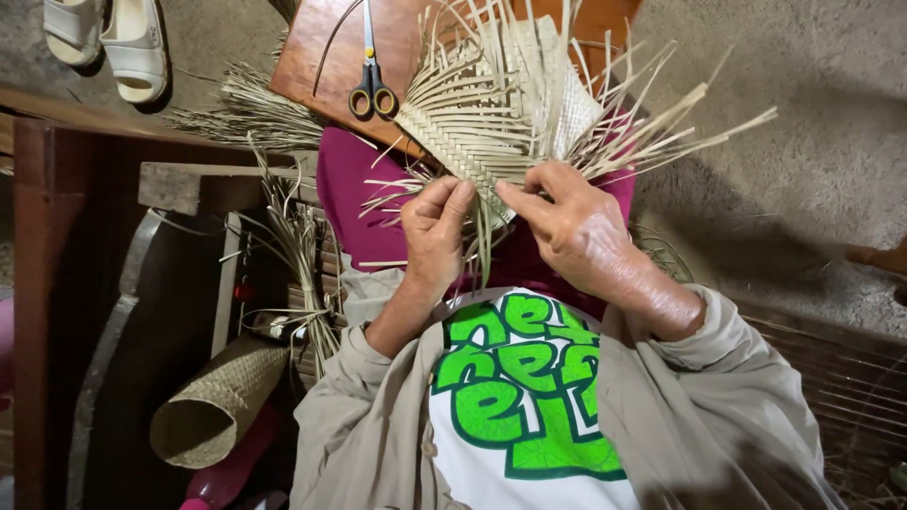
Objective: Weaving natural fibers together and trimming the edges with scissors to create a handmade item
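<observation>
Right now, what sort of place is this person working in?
Probably a home weaving corner: both hands work a half-woven pale straw piece, black-handled scissors lie on a brown wooden board, dried straw bundles hang nearby.

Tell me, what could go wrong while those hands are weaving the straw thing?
The loose strips stick out stiffly in all directions, so one might poke or scratch the left hand or right hand. The woven piece is pinched only at its braided edge, so the braid could loosen if the fingers slip. The scissors lie close behind it, where strips might snag them.
</observation>
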